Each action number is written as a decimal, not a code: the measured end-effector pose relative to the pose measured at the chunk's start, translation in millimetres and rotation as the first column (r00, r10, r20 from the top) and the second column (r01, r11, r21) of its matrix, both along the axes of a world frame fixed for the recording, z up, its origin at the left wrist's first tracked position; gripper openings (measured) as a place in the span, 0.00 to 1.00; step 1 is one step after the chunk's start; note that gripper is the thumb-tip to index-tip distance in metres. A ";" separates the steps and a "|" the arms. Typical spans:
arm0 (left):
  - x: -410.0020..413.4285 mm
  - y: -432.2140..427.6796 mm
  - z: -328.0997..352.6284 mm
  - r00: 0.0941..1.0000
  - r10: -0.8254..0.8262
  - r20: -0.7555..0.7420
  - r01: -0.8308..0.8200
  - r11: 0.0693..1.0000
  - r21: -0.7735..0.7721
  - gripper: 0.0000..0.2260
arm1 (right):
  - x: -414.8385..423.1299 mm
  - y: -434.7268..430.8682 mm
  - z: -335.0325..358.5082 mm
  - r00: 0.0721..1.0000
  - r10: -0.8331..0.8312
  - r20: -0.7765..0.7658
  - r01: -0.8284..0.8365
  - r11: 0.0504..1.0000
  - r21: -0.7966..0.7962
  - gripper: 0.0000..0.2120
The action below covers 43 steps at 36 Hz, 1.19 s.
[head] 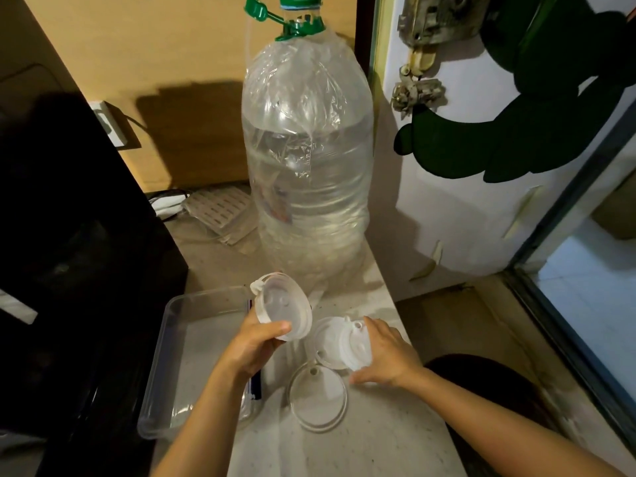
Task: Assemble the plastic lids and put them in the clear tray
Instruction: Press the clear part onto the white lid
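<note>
My left hand (256, 342) holds a round clear plastic lid (284, 306) tilted up above the counter, with a small white tab at its upper left edge. My right hand (385, 356) grips a white lid piece (351, 342) with a small hole, resting over another clear lid part. A clear ring-shaped lid (318, 397) lies flat on the counter below both hands. The clear tray (161, 373) sits to the left, partly hidden by my left forearm; it looks empty.
A large water bottle (309, 160) wrapped in plastic film with a green cap stands just behind the hands. A black appliance (69, 235) borders the tray on the left. The marble counter edge (406, 325) drops off to the right. A white vented plastic piece (220, 208) lies at the back.
</note>
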<state>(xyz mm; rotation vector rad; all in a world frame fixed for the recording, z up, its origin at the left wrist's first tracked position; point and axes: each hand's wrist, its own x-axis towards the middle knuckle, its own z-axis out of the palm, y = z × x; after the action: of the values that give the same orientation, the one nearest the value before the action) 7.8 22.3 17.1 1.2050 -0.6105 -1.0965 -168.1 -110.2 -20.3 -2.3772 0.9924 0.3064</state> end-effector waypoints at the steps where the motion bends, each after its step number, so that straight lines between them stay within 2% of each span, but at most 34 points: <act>1: 0.2 0.2 -0.4 1.000 -0.005 0.003 0.005 1.000 0.003 0.48 | 0.3 0.4 -0.5 1.000 -0.007 0.006 0.007 1.000 0.001 0.52; 15: 1.5 0.5 -4.7 1.000 -0.028 0.003 0.028 0.999 0.036 0.44 | 4.1 -7.5 6.8 0.995 -0.058 0.077 0.058 0.998 0.005 0.41; 23: 1.9 -3.1 -6.1 1.000 -0.024 -0.010 0.024 1.000 0.010 0.49 | 18.4 -19.8 54.2 0.949 -0.093 0.302 0.068 0.993 0.094 0.44; 28: 0.8 -5.3 -3.7 0.999 -0.030 -0.034 0.030 1.000 -0.003 0.45 | 29.2 -15.5 96.5 0.849 -0.153 0.505 -0.023 0.945 0.325 0.44; 32: 3.3 -7.8 -3.3 0.998 -0.028 -0.063 0.027 1.000 -0.012 0.51 | 39.5 -7.4 120.8 0.771 -0.256 0.583 -0.174 0.796 0.580 0.45; 36: 3.5 -10.7 1.8 0.990 -0.036 -0.138 0.026 0.997 -0.074 0.46 | 50.5 0.2 126.1 0.695 -0.405 0.594 -0.392 0.480 0.785 0.42; 39: 5.4 -12.9 5.1 0.981 -0.040 -0.191 0.017 0.993 -0.121 0.46 | 60.3 6.9 122.4 0.668 -0.483 0.566 -0.476 0.307 0.824 0.37; 43: 5.9 -12.3 11.1 0.975 -0.017 -0.220 -0.019 0.987 -0.160 0.46 | 71.3 14.1 116.5 0.664 -0.544 0.513 -0.536 0.131 0.834 0.39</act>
<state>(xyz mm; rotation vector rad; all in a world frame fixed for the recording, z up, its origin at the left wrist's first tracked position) 13.7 10.0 28.2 0.9289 -0.5160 -1.1396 -96.9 -96.1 96.2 -0.8759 0.1018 -0.0987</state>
